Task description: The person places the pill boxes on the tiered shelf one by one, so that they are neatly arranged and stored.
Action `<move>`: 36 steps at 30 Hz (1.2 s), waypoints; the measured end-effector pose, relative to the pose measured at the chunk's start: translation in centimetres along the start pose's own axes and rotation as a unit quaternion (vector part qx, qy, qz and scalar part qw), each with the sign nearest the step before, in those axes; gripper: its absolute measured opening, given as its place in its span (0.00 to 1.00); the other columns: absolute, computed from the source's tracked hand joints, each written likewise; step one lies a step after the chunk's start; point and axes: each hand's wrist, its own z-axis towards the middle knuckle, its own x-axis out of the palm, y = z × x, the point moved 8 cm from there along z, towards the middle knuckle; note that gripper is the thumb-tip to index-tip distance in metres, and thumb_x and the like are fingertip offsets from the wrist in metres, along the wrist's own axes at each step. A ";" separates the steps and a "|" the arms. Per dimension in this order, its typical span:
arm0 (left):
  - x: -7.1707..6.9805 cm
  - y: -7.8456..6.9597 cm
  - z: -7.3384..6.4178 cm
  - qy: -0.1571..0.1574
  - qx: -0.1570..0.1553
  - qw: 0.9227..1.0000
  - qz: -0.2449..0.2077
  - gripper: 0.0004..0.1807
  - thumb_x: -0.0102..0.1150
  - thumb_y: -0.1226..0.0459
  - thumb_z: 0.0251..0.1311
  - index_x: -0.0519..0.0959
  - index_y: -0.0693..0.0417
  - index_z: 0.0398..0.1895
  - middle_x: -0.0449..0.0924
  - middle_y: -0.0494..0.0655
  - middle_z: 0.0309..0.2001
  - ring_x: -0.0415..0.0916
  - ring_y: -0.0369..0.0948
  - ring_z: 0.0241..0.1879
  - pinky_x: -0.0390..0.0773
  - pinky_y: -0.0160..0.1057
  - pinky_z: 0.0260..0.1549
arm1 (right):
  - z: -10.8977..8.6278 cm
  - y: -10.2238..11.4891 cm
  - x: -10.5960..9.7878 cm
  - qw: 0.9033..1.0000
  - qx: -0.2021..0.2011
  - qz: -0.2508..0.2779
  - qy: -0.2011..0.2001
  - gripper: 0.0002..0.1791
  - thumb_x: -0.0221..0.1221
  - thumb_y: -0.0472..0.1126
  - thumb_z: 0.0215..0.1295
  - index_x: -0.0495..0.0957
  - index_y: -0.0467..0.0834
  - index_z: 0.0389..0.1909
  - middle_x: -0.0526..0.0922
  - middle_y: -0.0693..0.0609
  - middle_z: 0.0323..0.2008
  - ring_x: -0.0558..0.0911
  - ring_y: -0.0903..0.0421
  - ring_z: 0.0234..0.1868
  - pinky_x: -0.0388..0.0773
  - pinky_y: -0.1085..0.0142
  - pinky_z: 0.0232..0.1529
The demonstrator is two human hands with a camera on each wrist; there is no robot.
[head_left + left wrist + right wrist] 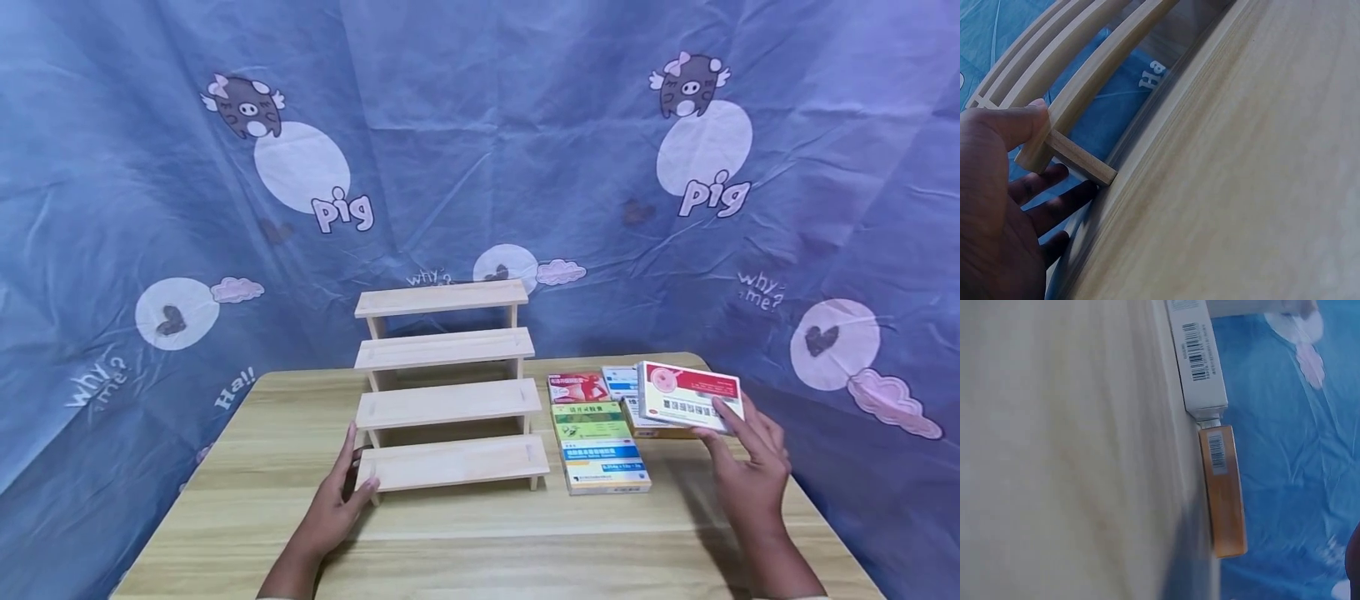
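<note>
A four-tier wooden display stand (453, 462) stands on the table, left of centre. My left hand (333, 506) grips its left end, with the thumb on the lowest board and the fingers reaching behind. The left wrist view shows that thumb on the board's end and the fingers beside the short wooden leg (1082, 157). At the right, my right hand (753, 475) holds a white and red medicine box (686, 398) above the other boxes, tilted. The right wrist view catches only a dark sliver of the hand (1354, 562) at its edge.
Right of the stand lie a red medicine box (576, 387), a green one (596, 422) and a blue and white one (604, 465) in a column. A second blue and white box (618, 380) and an orange-sided box (1225, 500) sit beside them. A blue printed cloth (480, 167) hangs behind the table.
</note>
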 end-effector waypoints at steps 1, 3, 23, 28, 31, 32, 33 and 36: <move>0.0 0.0 0.0 0.001 0.000 1.000 0.001 0.51 0.62 0.63 0.80 0.38 0.42 0.92 0.72 0.70 0.77 0.70 0.64 0.76 0.57 0.14 0.66 | 0.2 0.2 0.3 1.000 0.002 -0.002 0.002 0.30 0.78 0.24 0.52 0.88 0.37 0.60 0.79 0.49 0.76 0.72 0.74 0.66 0.54 0.71 0.60; 0.0 0.0 0.0 0.001 0.001 1.000 0.003 0.51 0.62 0.63 0.80 0.38 0.42 0.92 0.72 0.70 0.77 0.70 0.63 0.76 0.57 0.14 0.66 | 0.7 0.6 1.0 1.000 -0.002 0.004 0.003 0.30 0.79 0.24 0.52 0.88 0.37 0.60 0.79 0.48 0.75 0.72 0.74 0.66 0.54 0.70 0.61; -0.1 -0.2 -0.2 0.005 0.018 1.000 -0.005 0.51 0.60 0.64 0.81 0.37 0.46 0.92 0.72 0.71 0.75 0.74 0.52 0.73 0.62 0.15 0.65 | 5.3 6.8 8.5 0.994 -0.051 0.101 0.011 0.27 0.78 0.32 0.58 0.86 0.35 0.61 0.78 0.35 0.75 0.71 0.67 0.66 0.51 0.67 0.65; -0.2 -0.2 -0.1 0.009 0.018 1.000 -0.016 0.51 0.60 0.64 0.81 0.37 0.45 0.92 0.73 0.71 0.75 0.74 0.48 0.74 0.60 0.14 0.66 | 5.3 7.6 10.8 0.992 -0.032 0.121 0.015 0.31 0.78 0.29 0.57 0.86 0.40 0.64 0.76 0.40 0.77 0.70 0.65 0.67 0.53 0.67 0.65; -0.1 -0.2 -0.1 0.010 0.014 1.000 -0.015 0.51 0.61 0.64 0.80 0.37 0.47 0.92 0.72 0.71 0.75 0.71 0.58 0.75 0.59 0.14 0.66 | 5.6 8.5 12.4 0.991 -0.030 0.129 0.023 0.32 0.77 0.26 0.57 0.85 0.40 0.65 0.75 0.39 0.78 0.69 0.63 0.68 0.52 0.64 0.66; -0.1 -0.3 -0.1 0.011 0.013 1.000 -0.015 0.51 0.61 0.64 0.81 0.37 0.48 0.92 0.72 0.71 0.76 0.70 0.60 0.76 0.59 0.14 0.67 | 5.8 8.8 13.0 0.991 -0.031 0.129 0.024 0.32 0.77 0.26 0.56 0.85 0.39 0.64 0.75 0.38 0.77 0.69 0.63 0.68 0.51 0.62 0.66; -0.1 -0.3 -0.1 0.011 0.013 1.000 -0.015 0.51 0.61 0.64 0.81 0.37 0.50 0.92 0.71 0.71 0.76 0.69 0.62 0.76 0.59 0.14 0.67 | 6.0 9.1 13.5 0.991 -0.031 0.129 0.026 0.32 0.77 0.26 0.56 0.85 0.39 0.64 0.75 0.39 0.77 0.69 0.61 0.68 0.50 0.60 0.66; 0.0 -0.4 -0.1 0.013 0.012 1.000 -0.016 0.51 0.61 0.64 0.81 0.37 0.52 0.92 0.71 0.72 0.76 0.68 0.65 0.76 0.60 0.15 0.67 | 6.7 10.2 15.2 0.990 -0.039 0.133 0.030 0.31 0.78 0.30 0.55 0.86 0.40 0.63 0.76 0.39 0.77 0.71 0.53 0.68 0.50 0.55 0.68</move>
